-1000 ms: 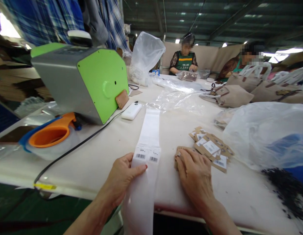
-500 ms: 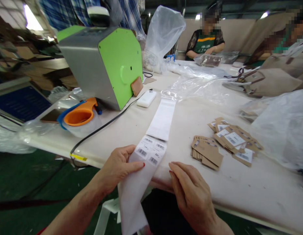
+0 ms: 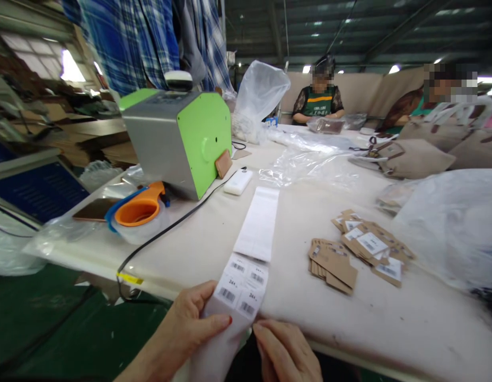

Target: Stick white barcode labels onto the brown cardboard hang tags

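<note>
My left hand (image 3: 186,331) pinches a long white strip of barcode labels (image 3: 246,270) at the table's near edge, thumb on top beside the printed stickers. The strip runs from below the edge up across the table toward a green and grey machine (image 3: 182,138). My right hand (image 3: 286,353) sits low at the strip's right side, fingers curled and touching the paper near the last stickers. To the right lies a stack of brown card tags (image 3: 333,260) and a spread of tags with white labels (image 3: 373,244).
An orange tape dispenser (image 3: 138,209), a white power bank (image 3: 238,181) and a black cable (image 3: 170,228) lie left of the strip. Clear plastic bags (image 3: 309,159), beige handbags (image 3: 413,156) and two seated people (image 3: 319,101) fill the far and right side.
My right hand left the brown tags and came back to the strip at the table edge. Both hands and the strip's stickered part have drawn nearer to me.
</note>
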Demonstrator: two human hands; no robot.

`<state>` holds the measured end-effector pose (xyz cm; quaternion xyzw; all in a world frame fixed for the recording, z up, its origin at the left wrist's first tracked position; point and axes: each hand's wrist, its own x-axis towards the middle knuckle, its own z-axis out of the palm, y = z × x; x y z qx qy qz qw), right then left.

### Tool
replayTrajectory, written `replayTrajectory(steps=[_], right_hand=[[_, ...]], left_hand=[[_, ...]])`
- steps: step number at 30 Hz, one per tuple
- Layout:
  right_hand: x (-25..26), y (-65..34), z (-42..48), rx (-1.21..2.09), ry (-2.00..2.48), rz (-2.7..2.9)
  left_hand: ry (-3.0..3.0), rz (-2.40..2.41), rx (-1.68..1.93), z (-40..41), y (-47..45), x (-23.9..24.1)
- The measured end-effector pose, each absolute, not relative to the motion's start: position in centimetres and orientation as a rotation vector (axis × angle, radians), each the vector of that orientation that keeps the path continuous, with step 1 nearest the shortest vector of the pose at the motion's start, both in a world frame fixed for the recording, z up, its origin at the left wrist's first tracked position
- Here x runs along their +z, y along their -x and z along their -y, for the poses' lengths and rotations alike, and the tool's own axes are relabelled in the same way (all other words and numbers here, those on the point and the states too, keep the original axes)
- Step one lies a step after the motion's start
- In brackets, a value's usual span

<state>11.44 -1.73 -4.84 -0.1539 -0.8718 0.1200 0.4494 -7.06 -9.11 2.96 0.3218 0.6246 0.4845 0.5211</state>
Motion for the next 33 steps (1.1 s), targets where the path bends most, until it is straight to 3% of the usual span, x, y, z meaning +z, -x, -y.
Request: replayTrajectory(steps=[7,28,33], right_hand=[[-3.3,-11.9,3.1,0.596,0.624,2.013],[-1.7,-11.4,2.6,0.458,0.466,2.198],[-2.5,-11.0,2.7,0.739,0.553,2.015]], left_hand=[[-0.486,-1.275,1.342,10.3,3.3,0.9],[-0.819,-1.231,1.265,10.3,2.2,1.2],[-0.901,-1.326,1.273,10.8,2.6,-0.5]])
